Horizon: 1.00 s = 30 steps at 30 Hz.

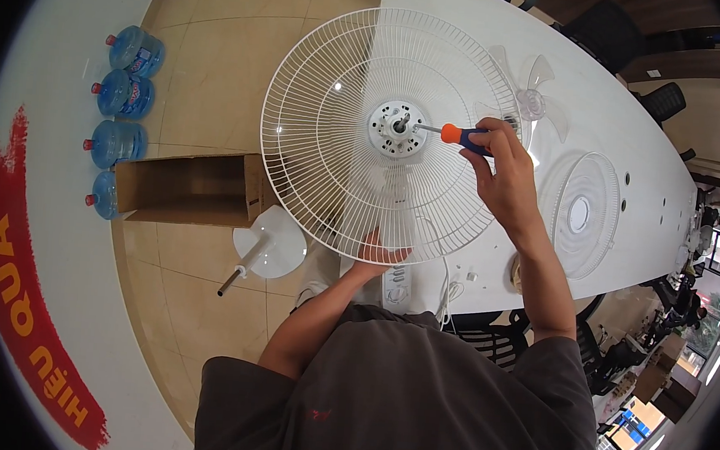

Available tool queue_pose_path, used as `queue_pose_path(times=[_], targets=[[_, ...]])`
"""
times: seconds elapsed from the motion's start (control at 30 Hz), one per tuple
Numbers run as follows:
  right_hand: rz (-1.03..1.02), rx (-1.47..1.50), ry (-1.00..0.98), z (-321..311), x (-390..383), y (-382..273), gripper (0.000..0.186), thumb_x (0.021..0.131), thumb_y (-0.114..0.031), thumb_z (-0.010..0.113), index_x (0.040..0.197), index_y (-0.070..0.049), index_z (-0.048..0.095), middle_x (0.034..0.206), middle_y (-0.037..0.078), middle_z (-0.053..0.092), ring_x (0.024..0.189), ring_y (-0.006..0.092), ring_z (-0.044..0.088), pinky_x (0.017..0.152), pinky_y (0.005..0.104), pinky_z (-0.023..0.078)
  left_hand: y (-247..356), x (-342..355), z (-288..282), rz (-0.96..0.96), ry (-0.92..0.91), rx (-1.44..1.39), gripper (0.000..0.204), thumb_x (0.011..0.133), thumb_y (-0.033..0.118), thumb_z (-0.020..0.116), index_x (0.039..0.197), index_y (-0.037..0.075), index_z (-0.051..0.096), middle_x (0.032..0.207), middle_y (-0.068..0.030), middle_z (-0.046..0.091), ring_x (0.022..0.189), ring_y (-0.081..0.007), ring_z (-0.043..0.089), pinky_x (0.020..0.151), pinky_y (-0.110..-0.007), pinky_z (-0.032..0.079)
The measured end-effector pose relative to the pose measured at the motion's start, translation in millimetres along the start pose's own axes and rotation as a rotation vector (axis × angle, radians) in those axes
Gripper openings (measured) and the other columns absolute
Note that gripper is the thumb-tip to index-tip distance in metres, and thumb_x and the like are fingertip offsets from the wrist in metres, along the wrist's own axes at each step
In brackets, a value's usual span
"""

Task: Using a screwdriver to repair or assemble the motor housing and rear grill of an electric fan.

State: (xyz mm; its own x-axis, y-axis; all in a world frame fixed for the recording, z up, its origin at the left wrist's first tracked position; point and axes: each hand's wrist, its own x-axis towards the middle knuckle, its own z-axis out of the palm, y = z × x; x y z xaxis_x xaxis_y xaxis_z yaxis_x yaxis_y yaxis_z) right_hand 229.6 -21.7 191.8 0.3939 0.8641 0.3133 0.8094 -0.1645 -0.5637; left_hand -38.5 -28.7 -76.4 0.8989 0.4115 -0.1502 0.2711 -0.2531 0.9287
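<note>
A round white wire fan grille (pixel 314 166) stands in front of me, mounted around the fan's motor hub (pixel 396 129) with a metal shaft in its middle. My right hand (pixel 504 173) is closed around the handle of a screwdriver (pixel 456 134), orange and dark blue. The screwdriver's tip meets the right side of the hub near the shaft. My left hand (pixel 379 254) is at the grille's lower rim, its fingers partly behind the wires and curled there. Below it shows the fan's white control box (pixel 396 287), with buttons and a dial.
On the white table (pixel 491 278), a clear fan blade (pixel 532 103) and the other grille half (pixel 585 216) lie to the right. An open cardboard box (pixel 190 186), a round white base with a pole (pixel 271 242) and several water bottles (pixel 119 145) stand on the floor at left.
</note>
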Motion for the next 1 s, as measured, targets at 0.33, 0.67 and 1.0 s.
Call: queue_pose_path(times=[0.33,0.67,1.0], targets=[[-0.02,-0.016,-0.024,-0.7,2.8,-0.4,0.029,0.083,0.002,0.077,0.103,0.0,0.057,0.112,0.014,0.064,0.087,0.0343,0.069,0.07,0.0403,0.058,7.0,1.4,-4.8,-0.042,-0.023,0.003,0.052,0.086,0.042,0.076,0.121,0.005,0.066,0.112,-0.0177,0.072,0.103,-0.0392,0.069,0.09,-0.05,0.057],[-0.015,0.006,-0.038,1.6,7.5,-1.5,0.03,0.082,0.002,0.078,0.103,0.0,0.056,0.11,0.014,0.064,0.087,0.0336,0.069,0.069,0.0401,0.057,-2.6,-1.6,-0.3,-0.006,-0.09,0.125,0.043,0.09,0.037,0.073,0.119,0.006,0.066,0.117,-0.0169,0.07,0.105,-0.0373,0.068,0.091,-0.049,0.056],[-0.054,-0.153,-0.096,-5.2,25.4,-6.9,0.027,0.084,-0.012,0.079,0.099,-0.003,0.058,0.096,0.011,0.063,0.076,0.0303,0.069,0.062,0.0396,0.055,21.5,1.7,-10.2,-0.076,0.002,0.009,0.043,0.086,0.032,0.077,0.118,0.004,0.068,0.11,-0.0166,0.073,0.099,-0.0362,0.07,0.089,-0.045,0.058]])
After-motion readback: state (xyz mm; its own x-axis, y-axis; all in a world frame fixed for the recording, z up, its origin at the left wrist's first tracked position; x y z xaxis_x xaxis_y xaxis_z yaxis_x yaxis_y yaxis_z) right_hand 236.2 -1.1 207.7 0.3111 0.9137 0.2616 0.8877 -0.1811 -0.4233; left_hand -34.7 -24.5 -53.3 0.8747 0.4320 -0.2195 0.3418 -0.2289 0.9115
